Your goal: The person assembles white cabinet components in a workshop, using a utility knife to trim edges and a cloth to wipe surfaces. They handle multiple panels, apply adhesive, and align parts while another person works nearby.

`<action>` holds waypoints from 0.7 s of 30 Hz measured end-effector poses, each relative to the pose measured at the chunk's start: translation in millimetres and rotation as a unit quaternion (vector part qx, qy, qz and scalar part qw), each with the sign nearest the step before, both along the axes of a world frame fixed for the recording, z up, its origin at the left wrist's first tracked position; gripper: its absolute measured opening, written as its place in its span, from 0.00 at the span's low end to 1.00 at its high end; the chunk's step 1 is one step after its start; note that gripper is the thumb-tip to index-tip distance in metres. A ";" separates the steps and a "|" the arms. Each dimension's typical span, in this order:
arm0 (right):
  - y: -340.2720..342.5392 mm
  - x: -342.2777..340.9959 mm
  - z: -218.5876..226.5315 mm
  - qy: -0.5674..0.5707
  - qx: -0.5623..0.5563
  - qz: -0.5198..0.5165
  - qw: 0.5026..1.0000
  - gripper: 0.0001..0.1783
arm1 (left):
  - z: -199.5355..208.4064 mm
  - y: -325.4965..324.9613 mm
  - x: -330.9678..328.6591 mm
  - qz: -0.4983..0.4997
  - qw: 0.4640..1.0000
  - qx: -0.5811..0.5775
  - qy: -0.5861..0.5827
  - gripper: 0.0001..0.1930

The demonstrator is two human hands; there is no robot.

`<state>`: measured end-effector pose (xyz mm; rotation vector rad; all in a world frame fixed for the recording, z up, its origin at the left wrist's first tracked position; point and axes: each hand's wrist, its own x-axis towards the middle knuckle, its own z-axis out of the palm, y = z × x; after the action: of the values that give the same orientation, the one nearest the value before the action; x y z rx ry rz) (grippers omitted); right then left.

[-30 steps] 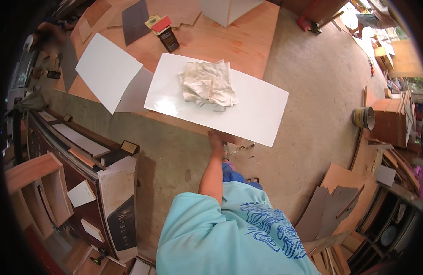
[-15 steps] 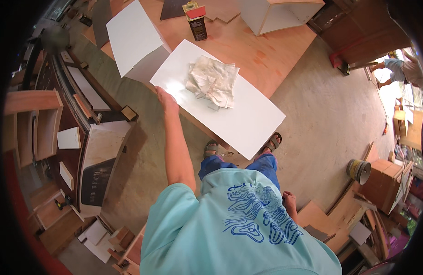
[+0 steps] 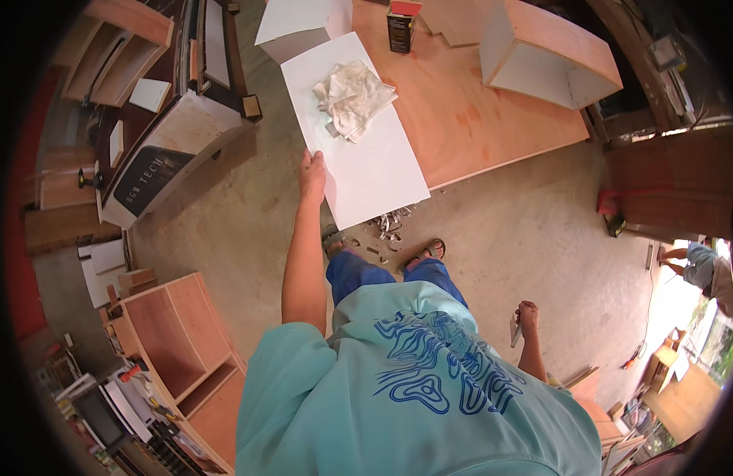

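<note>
My left hand (image 3: 311,173) grips the left edge of a white panel (image 3: 374,178), which reaches from the wooden worktop toward my feet. On the panel's far half lies a crumpled, stained off-white cloth (image 3: 354,101). Down at my right side, well away from the panel, my right hand (image 3: 528,316) is closed around a small, flat, pale piece (image 3: 515,330); its kind is too small to make out.
The reddish wooden worktop (image 3: 477,143) carries a dark rectangular can (image 3: 400,28) and an open white-lined box (image 3: 549,59). Curled shavings (image 3: 392,222) lie by my feet. A wooden cabinet (image 3: 168,333) stands behind at left. Another person (image 3: 704,270) is far right.
My view has turned, so the worktop and panel sit differently in it. My right hand has come out from beside my shirt, showing the pale piece. My left hand stays on the panel's edge.
</note>
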<state>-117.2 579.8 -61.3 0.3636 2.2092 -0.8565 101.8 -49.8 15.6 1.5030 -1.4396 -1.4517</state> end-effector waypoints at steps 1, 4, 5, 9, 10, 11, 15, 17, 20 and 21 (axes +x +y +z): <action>-1.3 -18.6 2.2 0.004 0.019 0.026 0.999 0.18 | -5.5 19.2 9.8 0.008 1.000 -0.012 -0.009 0.25; -8.0 -57.2 -2.2 -0.011 0.052 0.095 0.994 0.16 | -8.5 78.0 26.1 0.035 0.998 -0.037 -0.034 0.22; -14.0 -64.8 -6.2 -0.005 0.055 0.120 0.991 0.16 | -11.7 91.9 29.4 0.029 0.997 -0.052 -0.056 0.22; -52.1 -84.3 -12.5 -0.009 0.012 0.251 0.968 0.17 | -3.3 152.0 40.0 0.022 0.997 -0.030 -0.065 0.24; -71.2 -84.5 -7.1 -0.003 0.001 0.293 0.956 0.18 | -2.2 165.9 41.4 0.040 0.998 -0.028 -0.030 0.25; -90.9 -84.6 -1.2 0.008 -0.005 0.346 0.938 0.18 | -0.7 178.1 42.0 0.055 0.998 -0.028 0.005 0.27; -172.3 -63.7 62.0 0.096 -0.014 0.501 0.860 0.18 | 1.6 194.0 31.9 0.121 0.972 0.042 0.198 0.32; -205.6 -48.2 101.3 0.142 -0.037 0.561 0.815 0.17 | 4.4 193.5 27.0 0.151 0.959 0.043 0.238 0.32; -241.4 -31.6 162.0 0.150 -0.067 0.599 0.784 0.16 | -18.9 195.9 11.2 0.173 0.959 0.011 0.224 0.33; -253.9 -22.7 184.8 0.138 -0.070 0.597 0.787 0.16 | -11.9 198.7 11.9 0.185 0.956 0.022 0.227 0.33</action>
<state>-140.0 325.9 123.5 -1.2084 2.0128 -0.3183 113.7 148.9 3.7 1.2689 -0.8083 -1.4705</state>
